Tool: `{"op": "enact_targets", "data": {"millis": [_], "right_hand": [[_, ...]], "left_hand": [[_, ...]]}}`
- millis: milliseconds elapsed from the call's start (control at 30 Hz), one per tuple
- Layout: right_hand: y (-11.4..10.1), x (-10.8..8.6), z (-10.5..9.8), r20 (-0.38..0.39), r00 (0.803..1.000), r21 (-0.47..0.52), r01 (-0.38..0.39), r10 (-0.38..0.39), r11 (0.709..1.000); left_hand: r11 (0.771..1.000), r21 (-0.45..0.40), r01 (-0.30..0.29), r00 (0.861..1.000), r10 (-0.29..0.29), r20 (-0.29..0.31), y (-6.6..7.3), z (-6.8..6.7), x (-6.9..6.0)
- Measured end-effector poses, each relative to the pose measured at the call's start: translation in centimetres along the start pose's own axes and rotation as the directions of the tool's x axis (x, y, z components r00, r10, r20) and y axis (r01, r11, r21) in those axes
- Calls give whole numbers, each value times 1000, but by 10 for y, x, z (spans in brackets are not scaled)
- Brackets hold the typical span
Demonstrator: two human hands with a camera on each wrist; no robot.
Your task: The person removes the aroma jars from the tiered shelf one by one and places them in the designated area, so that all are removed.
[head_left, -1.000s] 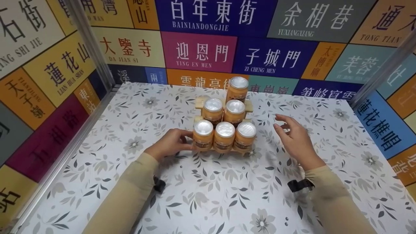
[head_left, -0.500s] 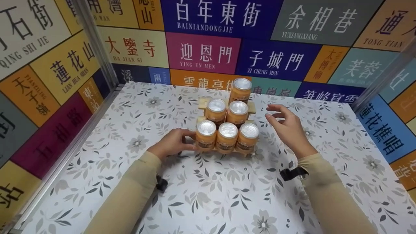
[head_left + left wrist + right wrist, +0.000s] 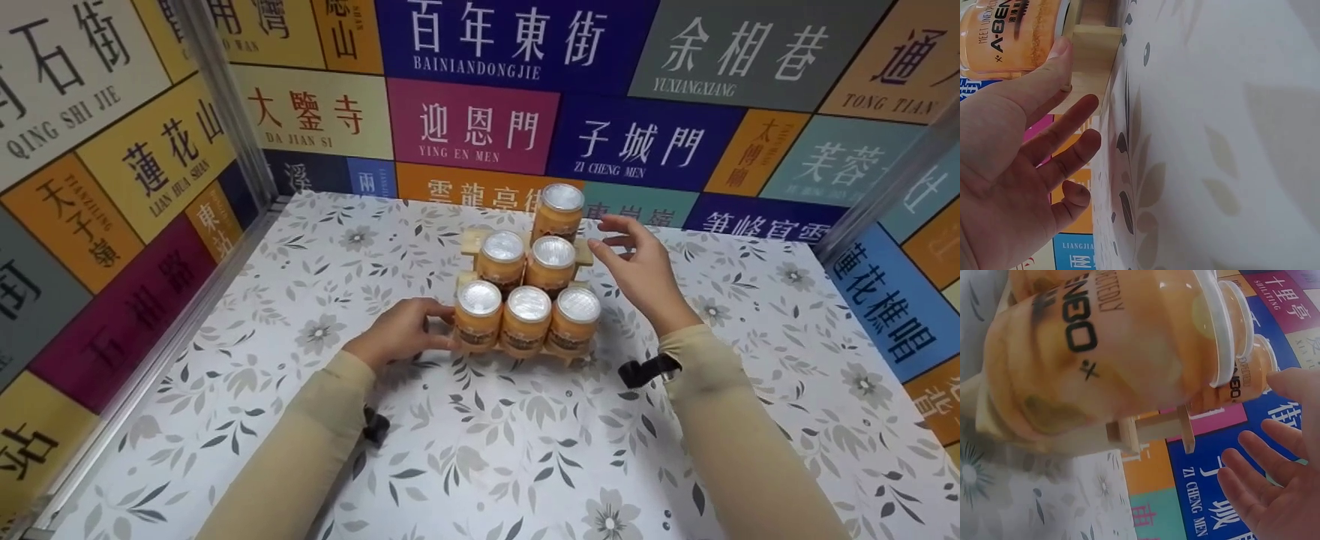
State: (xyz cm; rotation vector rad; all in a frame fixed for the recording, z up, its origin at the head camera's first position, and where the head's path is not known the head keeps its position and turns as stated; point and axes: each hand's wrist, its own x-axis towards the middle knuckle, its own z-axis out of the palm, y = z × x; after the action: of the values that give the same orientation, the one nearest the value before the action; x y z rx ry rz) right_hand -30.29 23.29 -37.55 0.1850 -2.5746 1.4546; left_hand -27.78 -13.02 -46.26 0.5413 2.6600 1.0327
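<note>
Six orange cans with silvery lids stand on a stepped wooden rack (image 3: 472,240): three at the front, two on the middle step, and a single top can (image 3: 559,213) at the back. At the front left can (image 3: 478,316), my left hand (image 3: 401,334) holds the rack's left edge with thumb and index finger; the left wrist view shows this hand (image 3: 1016,146) with its other fingers loosely bent. My right hand (image 3: 641,266) is just right of the top can, fingers apart and empty. Behind the large near can (image 3: 1112,349), the right wrist view shows the same hand (image 3: 1275,495).
The rack stands on a table (image 3: 450,465) with a leaf-patterned cover. Colourful panels (image 3: 472,124) with writing rise behind it and at both sides. A metal corner post (image 3: 236,112) stands at the back left.
My right hand has moved inward and away from me, from beside the front cans to near the top can. My left hand has kept its place at the rack's left side.
</note>
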Motion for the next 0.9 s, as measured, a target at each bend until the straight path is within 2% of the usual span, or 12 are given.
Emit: {"op": "enact_targets", "data": {"millis": [267,400,533,733,900], "right_hand": [[-9,15,10,2,1000,64,27,-27,998],[-12,20,15,6,999,62,43,-44,997],[-15,27,20,11,998,51,57,-58,997],[-15,34,23,19,999,73,44,-46,996],[-14,39,26,20,999,105,29,-31,994]], "left_hand": [[1000,21,1,1000,-1,-7,3,-1,1],[1000,29,2,1000,-2,5,5,0,1],[999,42,8,1000,-7,-9,6,-1,1],[999,53,8,1000,-7,-14,5,-1,1],[998,48,35,999,-34,-11,5,0,2]]}}
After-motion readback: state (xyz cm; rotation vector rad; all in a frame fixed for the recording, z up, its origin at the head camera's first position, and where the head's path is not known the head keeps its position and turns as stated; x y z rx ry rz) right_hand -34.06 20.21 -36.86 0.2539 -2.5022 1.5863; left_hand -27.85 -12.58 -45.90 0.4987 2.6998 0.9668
